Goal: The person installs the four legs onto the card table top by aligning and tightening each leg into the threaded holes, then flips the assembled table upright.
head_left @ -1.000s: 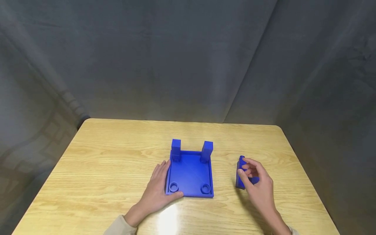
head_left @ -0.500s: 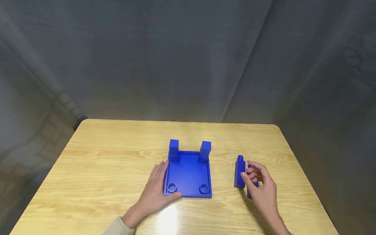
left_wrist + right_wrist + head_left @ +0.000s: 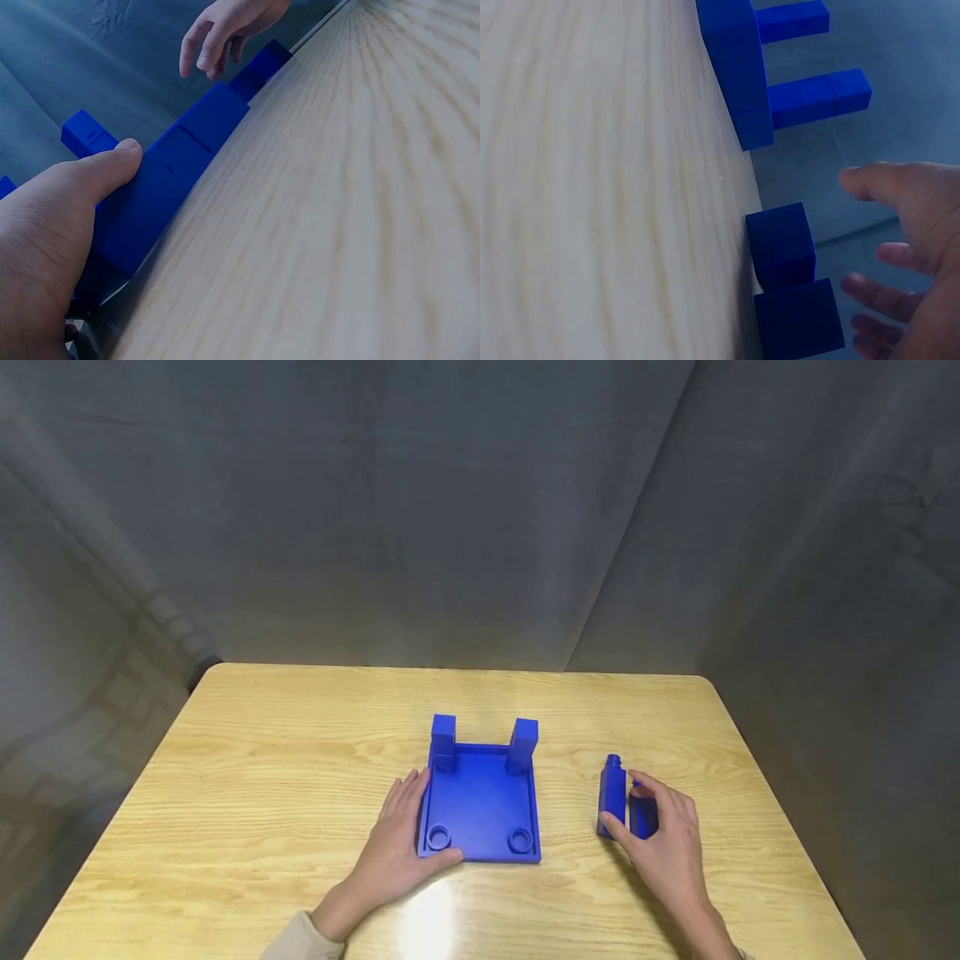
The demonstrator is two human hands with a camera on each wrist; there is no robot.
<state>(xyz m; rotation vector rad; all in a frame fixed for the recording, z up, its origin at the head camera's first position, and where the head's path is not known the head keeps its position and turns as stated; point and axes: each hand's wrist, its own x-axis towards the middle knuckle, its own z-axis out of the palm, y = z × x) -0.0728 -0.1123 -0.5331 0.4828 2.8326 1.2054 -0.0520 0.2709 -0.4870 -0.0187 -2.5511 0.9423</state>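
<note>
A blue square base [image 3: 483, 802] with a raised rim lies on the table. Two square blue legs, the left one [image 3: 444, 739] and the right one [image 3: 524, 742], stand upright at its far corners. Round sockets show at both near corners. My left hand [image 3: 397, 843] steadies the near left corner, straight fingers along the side and thumb [image 3: 120, 169] against the front wall. To the right, two loose blue legs, one [image 3: 612, 793] with a ridged round end and another [image 3: 643, 812], lie side by side. Over them is my right hand [image 3: 663, 843], thumb and fingers spread apart around the left one.
The wooden table [image 3: 300, 735] has rounded far corners. A dark grey curtain [image 3: 450, 527] hangs behind it and along both sides. Bare wood [image 3: 570, 793] lies between the base and the loose legs.
My right hand has shifted slightly left over the loose legs, and its thumb and fingers have spread wider. The left hand and the base stay put.
</note>
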